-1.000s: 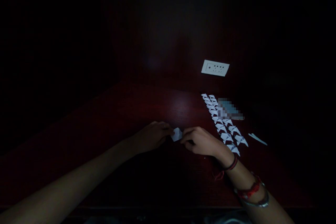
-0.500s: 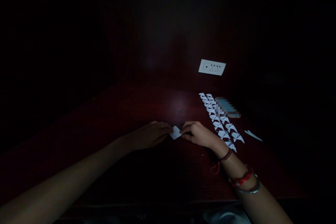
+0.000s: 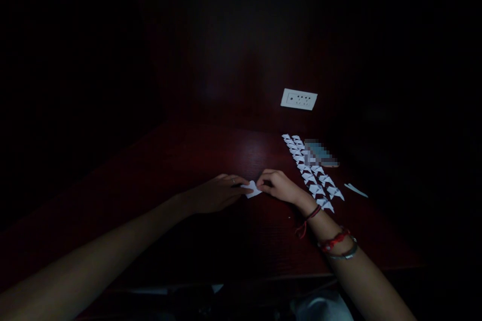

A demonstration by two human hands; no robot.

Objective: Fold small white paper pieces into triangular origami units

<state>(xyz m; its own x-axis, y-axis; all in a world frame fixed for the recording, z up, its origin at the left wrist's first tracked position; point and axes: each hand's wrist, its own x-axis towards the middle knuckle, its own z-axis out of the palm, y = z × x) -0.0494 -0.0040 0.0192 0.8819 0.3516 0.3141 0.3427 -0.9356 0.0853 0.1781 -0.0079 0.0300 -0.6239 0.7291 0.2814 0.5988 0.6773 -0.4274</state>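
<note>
A small white piece of folded paper (image 3: 254, 192) lies on the dark red table between my two hands. My left hand (image 3: 216, 193), with a ring on one finger, stretches its fingers onto the paper's left side and holds it against the tabletop. At the right edge, my right hand (image 3: 279, 186) pinches the paper between bent fingers and thumb. Part of the paper is hidden under the fingertips. To the right of my right hand, several small folded white paper pieces (image 3: 309, 178) stand in two slanting rows.
A phone-like flat object (image 3: 320, 152), partly blurred out, lies beside the rows. Two thin pale strips (image 3: 356, 190) rest farther right. A white wall socket (image 3: 298, 99) sits on the dark panel behind the table (image 3: 196, 155). The surroundings are very dark.
My right hand has shifted slightly and its fingers have curled closer over the paper's edge. The paper's outline has changed from a diamond to a less regular shape. The view has shifted a little.
</note>
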